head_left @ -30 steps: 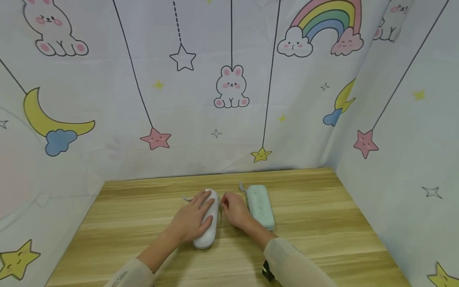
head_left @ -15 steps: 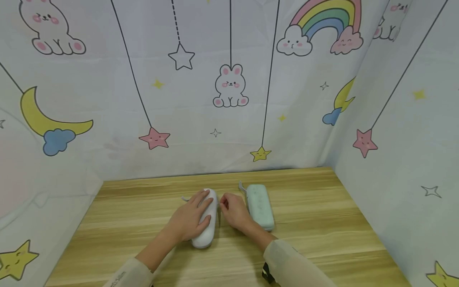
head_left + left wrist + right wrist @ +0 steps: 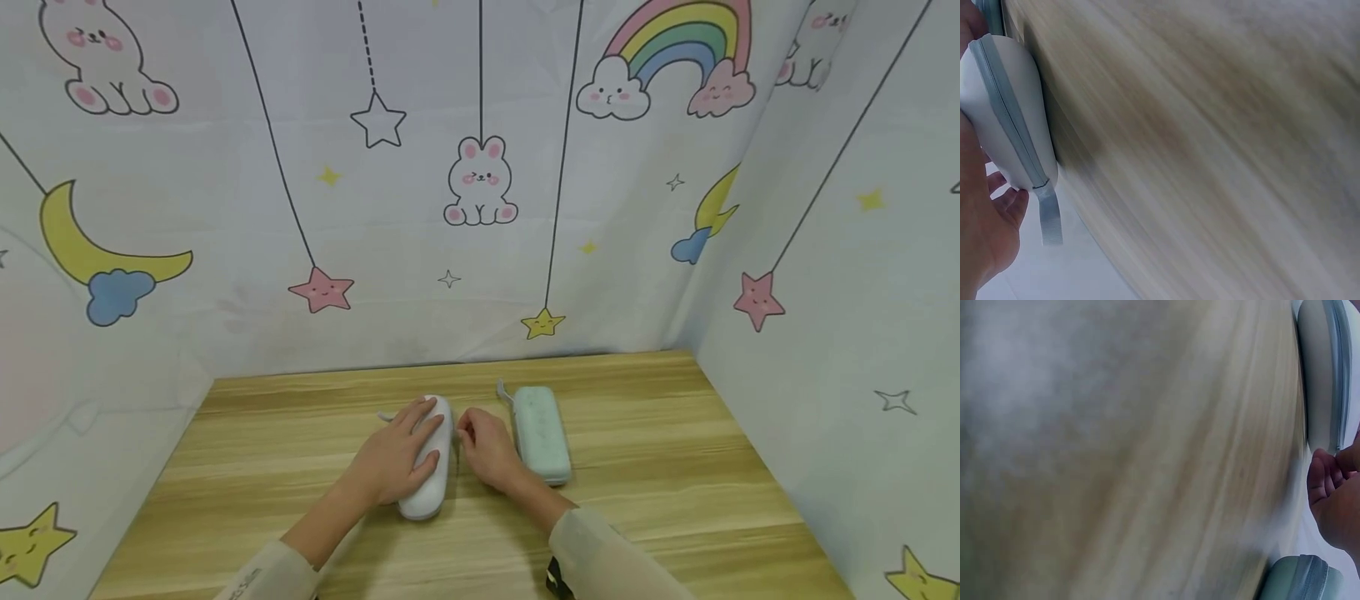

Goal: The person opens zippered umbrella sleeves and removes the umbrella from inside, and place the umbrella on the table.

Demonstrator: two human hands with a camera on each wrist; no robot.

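A long white zip case (image 3: pixel 429 498) with rounded ends lies on the table. My left hand (image 3: pixel 393 458) rests across its top with fingers spread and fairly straight. In the left wrist view, the grey zipper band (image 3: pixel 1007 103) runs round the case to a ribbed fabric loop (image 3: pixel 1051 222). My right hand (image 3: pixel 487 448) is at the white case's right side. Its thumb and index finger pinch at the zipper (image 3: pixel 1339 381), and the pull itself is hidden behind the fingertips. Just right of that hand, a mint green zip case (image 3: pixel 542 435) lies with its grey loop at the far end.
The wooden table (image 3: pixel 660 467) meets a white printed cloth (image 3: pixel 375 217) at the back and along both sides. A small dark object (image 3: pixel 557 577) shows beside the right sleeve (image 3: pixel 607 550).
My right hand has slid slightly toward me along the white case's side, still pinching. The left hand stays on the case, and the green case has not moved.
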